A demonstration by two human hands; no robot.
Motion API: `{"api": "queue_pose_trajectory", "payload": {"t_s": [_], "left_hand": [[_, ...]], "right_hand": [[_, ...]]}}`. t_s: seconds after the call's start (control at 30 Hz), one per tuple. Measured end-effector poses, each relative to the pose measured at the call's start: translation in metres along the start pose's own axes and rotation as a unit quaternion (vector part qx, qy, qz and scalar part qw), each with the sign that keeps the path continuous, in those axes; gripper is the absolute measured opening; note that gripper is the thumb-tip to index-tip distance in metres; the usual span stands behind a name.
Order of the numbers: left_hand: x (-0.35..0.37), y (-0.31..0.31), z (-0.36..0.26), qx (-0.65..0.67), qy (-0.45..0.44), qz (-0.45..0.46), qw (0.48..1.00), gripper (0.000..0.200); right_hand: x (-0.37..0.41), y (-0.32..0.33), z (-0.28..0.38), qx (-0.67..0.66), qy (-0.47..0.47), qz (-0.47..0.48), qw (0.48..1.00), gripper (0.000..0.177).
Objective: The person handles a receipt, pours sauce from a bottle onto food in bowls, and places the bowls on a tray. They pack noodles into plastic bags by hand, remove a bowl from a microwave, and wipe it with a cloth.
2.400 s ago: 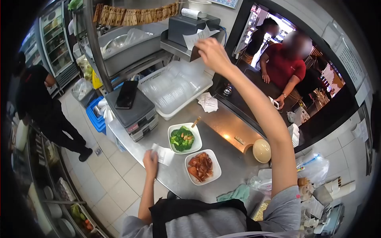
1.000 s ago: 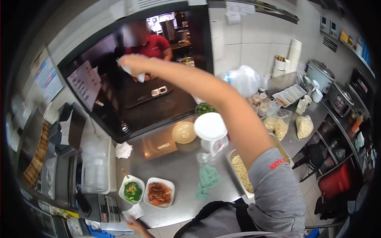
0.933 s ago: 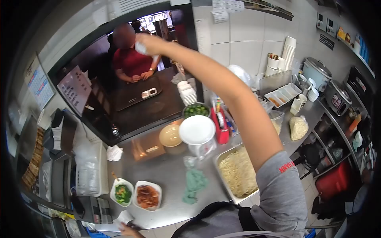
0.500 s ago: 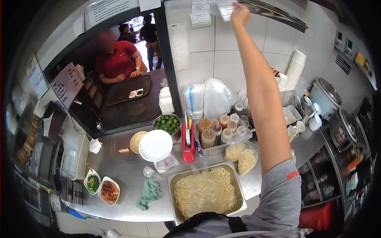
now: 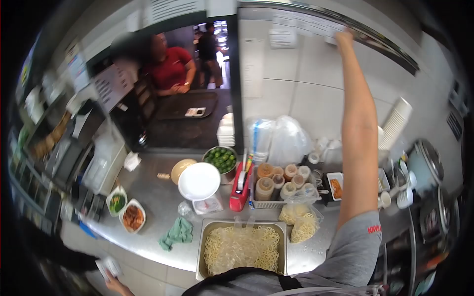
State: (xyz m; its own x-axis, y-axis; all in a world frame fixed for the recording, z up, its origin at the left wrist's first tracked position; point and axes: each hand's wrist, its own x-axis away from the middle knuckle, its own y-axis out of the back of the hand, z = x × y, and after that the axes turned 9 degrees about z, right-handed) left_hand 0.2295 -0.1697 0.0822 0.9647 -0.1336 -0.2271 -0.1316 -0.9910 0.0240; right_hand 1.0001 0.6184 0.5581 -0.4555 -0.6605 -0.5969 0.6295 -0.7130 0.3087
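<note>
My right hand (image 5: 344, 38) is raised to the metal rail (image 5: 382, 47) on the wall, its fingers closed on a white paper slip (image 5: 334, 32) at the end of a row of slips. At the lower left edge, my left hand (image 5: 117, 285) grips a blurred white item (image 5: 109, 268) that looks like folded paper; a black-clad arm (image 5: 74, 254) is close beside it. Below me on the counter sits a steel tray (image 5: 201, 246) of noodles (image 5: 266, 241), partly covered by clear plastic (image 5: 239, 246). Bagged noodles (image 5: 302, 227) lie at its right.
A white bowl (image 5: 199, 181) rests on a scale (image 5: 207, 204), beside a red tape dispenser (image 5: 240, 190), green limes (image 5: 220, 159) and sauce bottles (image 5: 265, 187). A green cloth (image 5: 177, 234) and two filled bowls (image 5: 133, 217) are leftward. Beyond the window, a person in red (image 5: 170, 69) stands by a tray (image 5: 173, 112).
My view has shifted, moving the scene rightward in the frame. My right hand has brought its slip up against the rail. My left hand and the black-clad arm have come into view.
</note>
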Motion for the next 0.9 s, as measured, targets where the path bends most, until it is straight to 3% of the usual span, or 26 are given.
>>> {"api": "queue_pose_trajectory", "payload": {"t_s": [0.03,0.1,0.17,0.2,0.3,0.37,0.43,0.5,0.57,0.6,0.7,0.73,0.8,0.87,0.9], "left_hand": [[0.003,-0.010,-0.020,0.051,-0.004,0.029,0.998,0.041],[0.017,-0.046,-0.079,0.139,0.041,0.097,0.985,0.037],[0.023,-0.070,-0.124,0.188,0.057,0.163,0.967,0.035],[0.021,-0.074,-0.128,0.209,0.066,0.162,0.962,0.035],[0.013,-0.073,-0.149,0.202,0.056,0.175,0.962,0.030],[0.019,-0.066,-0.181,0.244,0.064,0.203,0.946,0.029],[0.013,-0.047,-0.189,0.266,0.058,0.223,0.936,0.028],[0.003,-0.022,-0.192,0.283,0.059,0.237,0.927,0.026],[-0.012,0.007,-0.187,0.288,0.059,0.239,0.925,0.022],[-0.018,0.022,-0.182,0.255,0.044,0.241,0.935,0.020],[-0.031,0.073,-0.167,0.070,-0.050,0.221,0.971,0.016],[-0.032,0.095,-0.163,0.000,-0.080,0.256,0.963,0.017],[-0.029,0.131,-0.154,0.019,-0.086,0.233,0.968,0.019],[-0.027,0.184,-0.156,-0.059,-0.052,0.205,0.976,0.016],[-0.028,0.209,-0.150,-0.095,-0.071,0.178,0.977,0.016]], "right_hand": [[0.008,0.002,0.006,0.128,-0.071,0.017,0.989,0.078],[0.041,-0.022,0.012,0.087,0.127,-0.127,0.980,0.080],[0.104,-0.039,0.042,0.052,0.367,-0.235,0.898,0.081],[0.158,-0.045,0.074,-0.025,0.365,-0.149,0.919,0.077],[0.336,-0.048,0.156,-0.207,0.331,0.165,0.906,0.062],[0.416,-0.054,0.189,-0.312,0.410,0.370,0.773,0.050],[0.500,-0.051,0.228,-0.365,0.425,0.494,0.664,0.033],[0.581,-0.030,0.278,-0.355,0.401,0.609,0.585,0.023],[0.657,-0.017,0.321,-0.360,0.276,0.753,0.477,0.019],[0.697,-0.014,0.338,-0.358,0.258,0.780,0.443,0.021],[0.833,-0.016,0.378,-0.409,0.207,0.832,0.313,0.035],[0.879,-0.025,0.389,-0.427,0.279,0.815,0.274,0.049],[0.965,-0.022,0.413,-0.471,0.117,0.865,0.124,0.045],[1.041,-0.015,0.434,-0.474,0.085,0.869,0.114,0.038],[1.081,-0.014,0.443,-0.480,0.046,0.873,0.077,0.037]]}}
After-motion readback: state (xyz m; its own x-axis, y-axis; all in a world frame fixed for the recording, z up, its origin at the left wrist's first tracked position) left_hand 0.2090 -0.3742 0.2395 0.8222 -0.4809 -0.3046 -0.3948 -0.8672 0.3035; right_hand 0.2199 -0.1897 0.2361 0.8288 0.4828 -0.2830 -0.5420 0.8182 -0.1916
